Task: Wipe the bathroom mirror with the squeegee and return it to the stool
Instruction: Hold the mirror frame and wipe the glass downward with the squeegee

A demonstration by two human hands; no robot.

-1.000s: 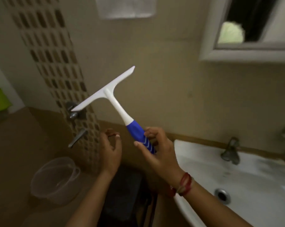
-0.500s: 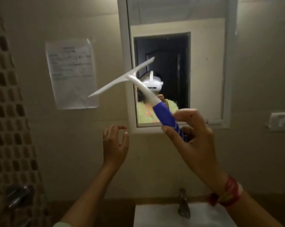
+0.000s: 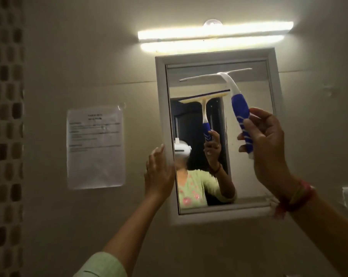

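At the mirror (image 3: pixel 247 176), both arms raised. Right hand (image 3: pixel 269 148) up at right side of the glass, fingers and thumb wrapped round the lower handle of the squeegee (image 3: pixel 240 110); red thread band on that wrist. Left hand (image 3: pixel 158 174) open, fingers loosely spread, palm toward the wall, lying over the mirror's left frame edge; contact with the frame cannot be told. Pale green sleeve at the left forearm.

Squeegee: T-shaped, white plastic neck curving up from a blue grip with white ribs. Handle axis runs near vertical, leaning up-left; blade at top, its long axis close to horizontal, right end slightly higher, in front of the upper glass.

Mirror: rectangular, white frame, glossy. Lit tube lamp (image 3: pixel 215 35) above. Laminated paper notice (image 3: pixel 95 148) on the beige wall, left.
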